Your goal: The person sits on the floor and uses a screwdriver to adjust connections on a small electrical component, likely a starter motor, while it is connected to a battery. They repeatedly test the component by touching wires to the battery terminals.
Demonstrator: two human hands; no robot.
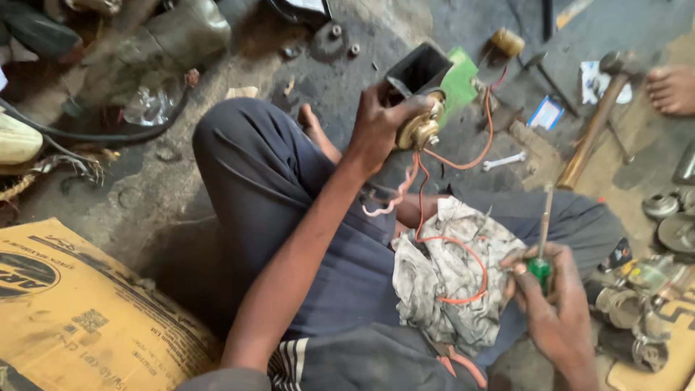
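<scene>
Head view, looking down on a seated person with crossed legs on a dark, oily workshop floor [217, 217].

1. Left hand [376, 123]: raised at arm's length, fingers curled tightly around a small brass-coloured part [420, 130]. This part sits at the end of a black rectangular housing [416, 71] with an open, hollow mouth. A green plate [460, 80] lies just behind the housing, touching it.

2. Wires: orange wires [463, 163] run from the brass-coloured part. 1 loops out to the right and back; others hang down onto the lap. A pale pink coiled wire [391, 199] hangs beside them.

3. Right hand [554, 304]: low and near the right knee, fingers closed around the green handle of a screwdriver [541, 253]. The shaft points upward and away from the body. The tip touches nothing.

4. Lap: a grimy, crumpled rag [449, 282] rests on the dark trousers between both hands. An orange wire loop lies across it. Pliers with red-orange handles [456, 362] lie at the lower edge of the rag.

5. Surroundings: a hammer with a wooden handle [594, 130] lies on the floor to the right, well apart from both hands. A small spanner [503, 161] lies near the orange loop. Metal fittings [651, 297] are grouped at the right edge. A printed tan sack [79, 318] occupies the lower left corner. Another person's bare foot [673, 88] shows at the upper right.
</scene>
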